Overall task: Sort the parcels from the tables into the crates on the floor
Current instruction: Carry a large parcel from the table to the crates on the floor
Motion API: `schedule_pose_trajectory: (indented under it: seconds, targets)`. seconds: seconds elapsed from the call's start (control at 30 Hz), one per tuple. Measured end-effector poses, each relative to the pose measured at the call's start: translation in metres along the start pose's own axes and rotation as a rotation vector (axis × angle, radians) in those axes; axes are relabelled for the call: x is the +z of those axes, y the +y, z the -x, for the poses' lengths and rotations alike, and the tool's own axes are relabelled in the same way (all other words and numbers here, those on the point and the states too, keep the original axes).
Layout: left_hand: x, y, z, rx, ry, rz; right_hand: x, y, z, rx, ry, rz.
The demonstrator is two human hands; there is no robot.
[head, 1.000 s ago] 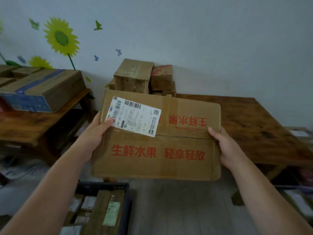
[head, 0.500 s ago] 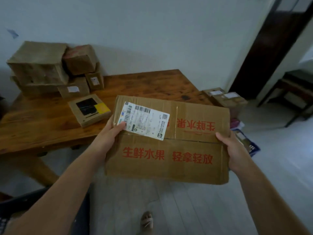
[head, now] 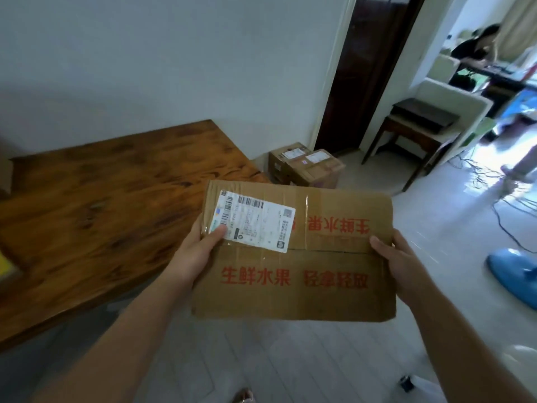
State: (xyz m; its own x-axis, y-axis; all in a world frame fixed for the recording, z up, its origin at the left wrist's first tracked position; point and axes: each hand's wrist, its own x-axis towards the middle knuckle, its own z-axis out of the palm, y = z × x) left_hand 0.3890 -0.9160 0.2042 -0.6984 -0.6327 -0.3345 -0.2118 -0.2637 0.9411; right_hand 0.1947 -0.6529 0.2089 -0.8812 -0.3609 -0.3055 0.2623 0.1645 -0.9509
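A large flat cardboard parcel [head: 308,271] with red printed characters and a white shipping label [head: 254,221] hangs in the air in front of me, above the floor. My left hand [head: 197,251] grips its left edge, thumb lying on the label's corner. My right hand [head: 398,260] grips its right edge, thumb on top. No crate shows in this view.
A wooden table [head: 101,216] stands to my left. Two taped cardboard boxes [head: 305,167] sit on the floor by the wall beyond the parcel. A dark doorway [head: 366,68], a small side table [head: 418,126], floor cables [head: 499,199], a blue object [head: 514,271] and a seated person [head: 476,48] lie to the right.
My view has swung to the right with the parcel still held in both hands. The stacked boxes on the table and the crate have left the frame; the doorway and the room beyond came in.
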Motion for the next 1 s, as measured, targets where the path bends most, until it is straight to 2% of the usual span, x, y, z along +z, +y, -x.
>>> schedule_pose_trajectory:
  seconds: [0.33,0.5,0.73,1.0]
  targets:
    - [0.123,0.045,-0.136,0.045,-0.127,-0.123,-0.074,-0.041,-0.148,0.054,0.131,0.047]
    - [0.197,0.064,-0.196,0.061,-0.115,-0.133,-0.122,-0.069,-0.246,0.073,0.097,0.147]
    - [0.271,0.088,-0.263,-0.028,0.073,-0.055,-0.148,-0.111,-0.378,0.075,-0.073,0.189]
    - [0.277,0.087,-0.325,-0.124,0.42,0.016,-0.094,-0.127,-0.496,0.012,-0.228,0.334]
